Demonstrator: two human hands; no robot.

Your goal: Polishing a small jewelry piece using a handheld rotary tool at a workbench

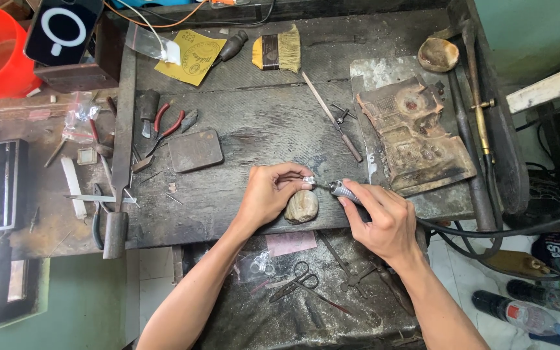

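– What's on that dark workbench [254, 116] from where you stand?

– Biggest thing is the scorched, crumbling block [416, 133] on the right side. Left of middle lies a flat dark metal plate [195, 150], and at the back edge a short bristle brush [279, 50] beside a yellow sheet of sandpaper [192, 56]. Red-handled pliers [166, 126] sit near the plate.

– And the person's hands?

– Both are at the front edge. The right hand [384, 220] is wrapped around a rotary handpiece [343, 190], pen-style, with a black flexible hose [487, 232] trailing off to the right. Its tip points left at the other hand.

– The left one?

– The left hand [268, 194] is curled, fingertips pinched on a small silvery piece [308, 181], which meets the tool's tip. I can't make out what the piece is; too small. It's held just above a rounded tan wooden peg [302, 206] at the bench edge, and the left fingers rest near that peg.

– Anything lower down?

– On the tray beneath, small scissors [296, 280] and a pink scrap [291, 243]
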